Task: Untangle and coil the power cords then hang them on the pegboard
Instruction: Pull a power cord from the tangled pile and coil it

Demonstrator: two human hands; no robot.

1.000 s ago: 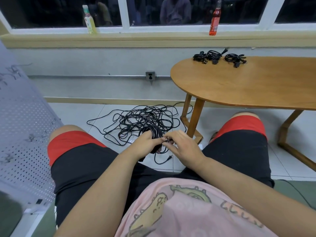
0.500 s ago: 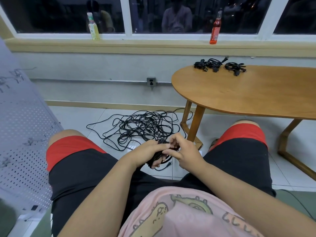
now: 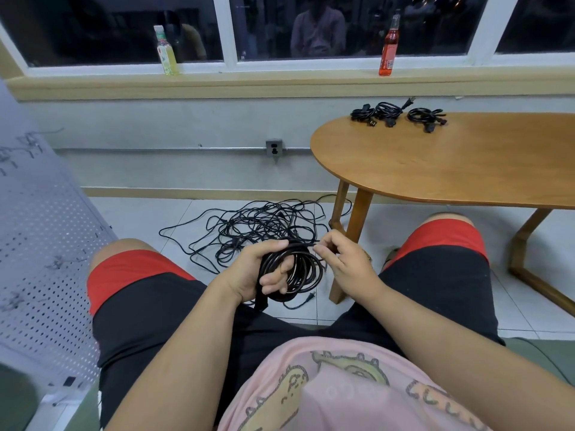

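Black coil: a cord coil (image 3: 295, 269) hangs between the knees, looped round the left hand (image 3: 258, 269), above the floor.
Coil plane: roughly upright, facing the person; its loops run top to bottom.
Left grip: fingers pass through the loops and curl shut on the coil, holding its left side.
Right grip: right hand (image 3: 345, 262) pinches one strand at the coil's top right edge, thumb and forefinger together on it.
Key relation: the pinched strand lies just right of the left grip, at the top of the coil; the right hand is the nearer one for the next wrap.
Free end: a plug (image 3: 309, 296) dangles below the coil, so little cord seems left to wind.
Tangle: loose cords (image 3: 258, 225) lie on the floor beyond the hands, apart from the coil.
Worktop: three finished coils (image 3: 395, 115) sit at the far edge, right of the hands.
Pegboard: white perforated panel (image 3: 40, 259) stands at far left, well apart from the coil; the left hand is nearer.
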